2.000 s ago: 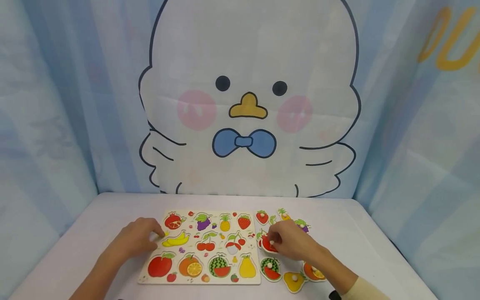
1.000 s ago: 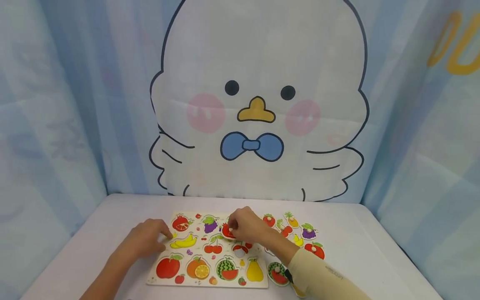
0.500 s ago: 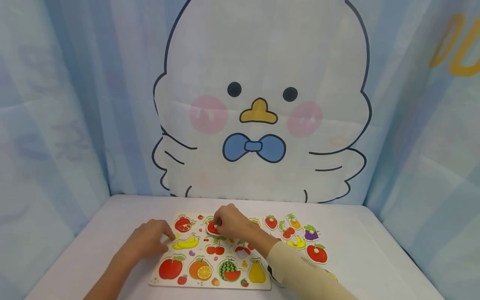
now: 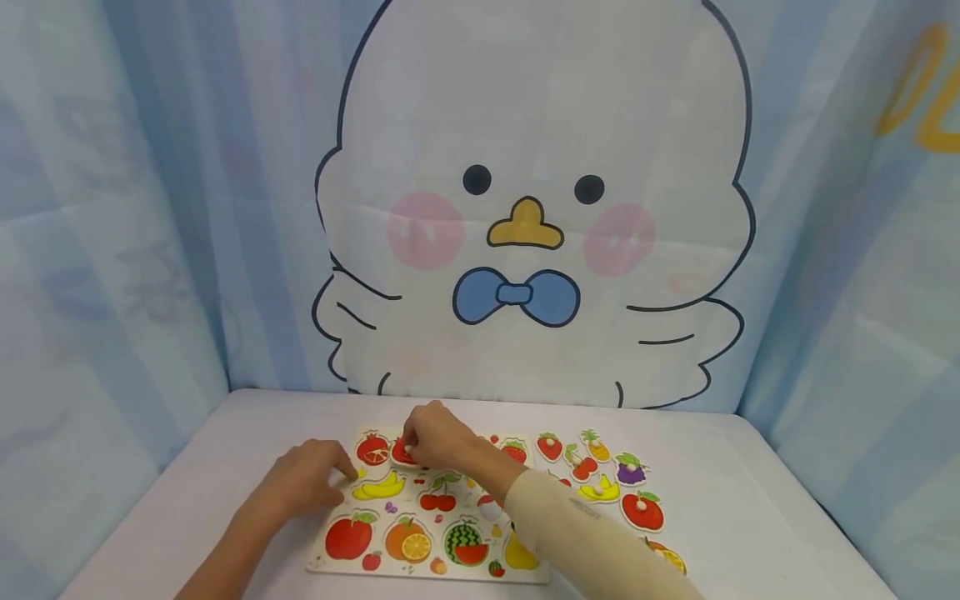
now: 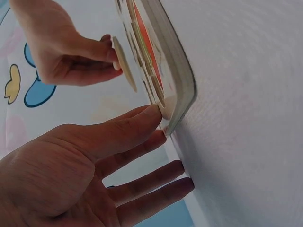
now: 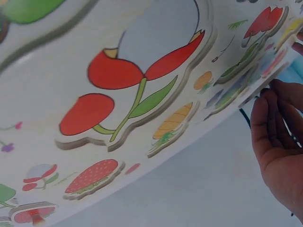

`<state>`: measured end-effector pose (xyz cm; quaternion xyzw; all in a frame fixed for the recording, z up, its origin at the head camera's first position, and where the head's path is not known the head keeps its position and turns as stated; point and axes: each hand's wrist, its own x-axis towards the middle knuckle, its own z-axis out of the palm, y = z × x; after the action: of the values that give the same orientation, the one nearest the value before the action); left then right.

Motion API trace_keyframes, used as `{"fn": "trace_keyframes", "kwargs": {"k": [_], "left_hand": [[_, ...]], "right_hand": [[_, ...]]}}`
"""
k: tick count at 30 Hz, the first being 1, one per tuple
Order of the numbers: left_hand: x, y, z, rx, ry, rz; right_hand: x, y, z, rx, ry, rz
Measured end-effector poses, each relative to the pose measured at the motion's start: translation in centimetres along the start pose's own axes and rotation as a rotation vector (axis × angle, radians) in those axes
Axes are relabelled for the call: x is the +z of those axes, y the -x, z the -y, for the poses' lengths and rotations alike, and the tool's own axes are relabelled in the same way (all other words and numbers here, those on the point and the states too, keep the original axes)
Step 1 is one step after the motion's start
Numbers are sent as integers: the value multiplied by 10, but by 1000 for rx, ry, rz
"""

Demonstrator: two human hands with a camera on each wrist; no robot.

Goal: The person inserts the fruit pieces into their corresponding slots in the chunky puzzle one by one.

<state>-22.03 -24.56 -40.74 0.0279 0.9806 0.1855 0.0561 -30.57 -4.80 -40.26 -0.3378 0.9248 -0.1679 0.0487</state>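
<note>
Red piece (image 4: 401, 453) moved left, above fruit board (image 4: 380, 523), pinched by right hand (image 4: 437, 435)

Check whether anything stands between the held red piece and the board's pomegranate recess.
Nothing visible does: the red piece is held above the board beside the pomegranate recess; the left hand sits clear at the board's edge.

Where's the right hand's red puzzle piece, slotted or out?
Out: left wrist view shows the right hand pinching the red puzzle piece, a gap between it and the board.
</note>
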Motion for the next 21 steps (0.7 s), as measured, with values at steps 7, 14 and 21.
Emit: {"fn": "trace_keyframes", "kwargs": {"k": [7,14,21], "left_hand": [[0,0,1,1,1,0],[1,-1,2,-7,11,2],[1,0,2,1,8,-13]], "right_hand": [[6,-11,13,26,0,32],[13,-21,19,23,30,35],[21,-29,26,54,14,39]]}}
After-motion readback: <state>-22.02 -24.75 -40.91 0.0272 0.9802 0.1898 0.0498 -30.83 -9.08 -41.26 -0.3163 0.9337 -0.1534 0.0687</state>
